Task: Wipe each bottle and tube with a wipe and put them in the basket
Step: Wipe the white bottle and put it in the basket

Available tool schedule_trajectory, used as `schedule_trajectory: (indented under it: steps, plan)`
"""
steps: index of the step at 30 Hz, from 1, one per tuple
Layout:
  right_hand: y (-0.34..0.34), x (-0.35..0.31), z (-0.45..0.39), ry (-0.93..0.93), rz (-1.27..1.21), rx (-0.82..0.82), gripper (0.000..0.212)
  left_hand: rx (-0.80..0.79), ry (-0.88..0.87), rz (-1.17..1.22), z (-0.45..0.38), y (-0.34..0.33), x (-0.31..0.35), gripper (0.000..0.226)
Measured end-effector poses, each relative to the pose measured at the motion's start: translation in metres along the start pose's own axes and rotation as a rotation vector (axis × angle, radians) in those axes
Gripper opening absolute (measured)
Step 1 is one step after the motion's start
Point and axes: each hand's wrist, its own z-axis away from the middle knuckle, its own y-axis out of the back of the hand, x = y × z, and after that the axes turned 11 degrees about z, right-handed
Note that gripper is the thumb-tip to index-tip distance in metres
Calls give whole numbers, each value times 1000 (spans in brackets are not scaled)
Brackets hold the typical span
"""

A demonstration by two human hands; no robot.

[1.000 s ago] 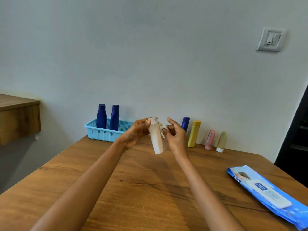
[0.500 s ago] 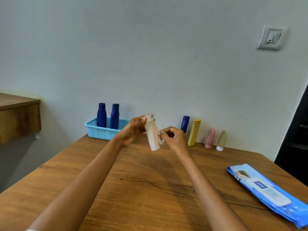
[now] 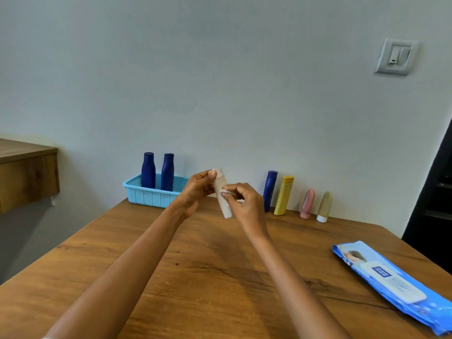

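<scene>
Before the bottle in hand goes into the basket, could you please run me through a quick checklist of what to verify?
1. Left hand grips the pale bottle near its cap: ok.
2. Right hand pinches the wipe against the bottle's side: ok.
3. Whole bottle wiped, far side included: cannot tell.
4. Basket has free room right of the two blue bottles standing in it: ok.
5. Path from the hands to the basket looks free: ok.
6. Items left by the wall: blue bottle, yellow bottle, pink tube, beige tube not yet wiped: not ok.
</scene>
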Motion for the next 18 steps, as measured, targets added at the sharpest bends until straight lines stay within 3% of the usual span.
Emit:
schedule_trajectory:
  steps: [4, 7, 11, 15, 18]
  plan:
    - [-1, 9, 9, -77, -6, -124, 18, 80, -48, 51, 0, 13, 3, 47]
    - [0, 9, 9, -25, 10, -134, 20, 98, -45, 61, 0, 15, 1, 48]
    - [2, -2, 4, 40, 45, -56, 18, 26, -6, 10, 1, 3, -1, 74]
    - [7, -9, -1, 72, 121, 30, 16, -78, 33, -25, 2, -7, -4, 37]
    - [7, -15, -3, 77, 161, 76, 17, -102, 40, -44, 3, -11, -3, 32]
